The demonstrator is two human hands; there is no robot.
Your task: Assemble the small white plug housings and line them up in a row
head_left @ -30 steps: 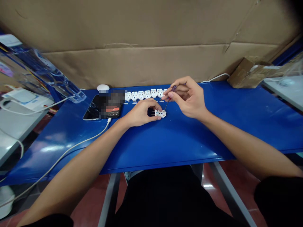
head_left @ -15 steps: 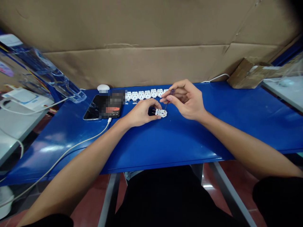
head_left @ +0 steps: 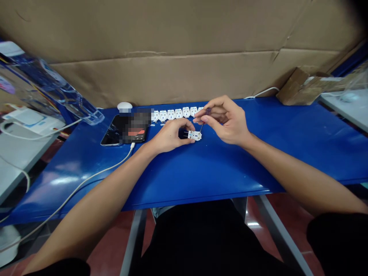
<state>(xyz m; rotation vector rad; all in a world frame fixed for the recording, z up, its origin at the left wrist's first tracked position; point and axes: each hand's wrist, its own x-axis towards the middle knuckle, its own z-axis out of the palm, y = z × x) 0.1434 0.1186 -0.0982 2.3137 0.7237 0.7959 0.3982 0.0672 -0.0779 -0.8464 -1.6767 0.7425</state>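
Between the thumb and fingers of my left hand point(head_left: 170, 137) is a small white plastic part with metal pins point(head_left: 194, 135). It lies flat at the table surface, its thin pins pointing left toward my palm. My right hand point(head_left: 228, 120) is closed around a small screwdriver point(head_left: 208, 110) with a dark purple handle. The screwdriver's thin shaft slants down to the right end of the part, where its tip seems to touch a round spot. Behind my hands stands a row of several similar white parts point(head_left: 178, 113), the right end hidden by my right fingers.
On the blue table point(head_left: 184, 176), two phones point(head_left: 113, 132) lie at the left, with a white cable point(head_left: 94, 175) plugged into one. A rounded white object point(head_left: 124, 106) sits behind them. A clear bottle point(head_left: 66, 86) leans at far left. A cardboard piece point(head_left: 297, 88) stands back right.
The view has shifted very slightly. Both hands keep the same hold, with the screwdriver still at the white part's right end.
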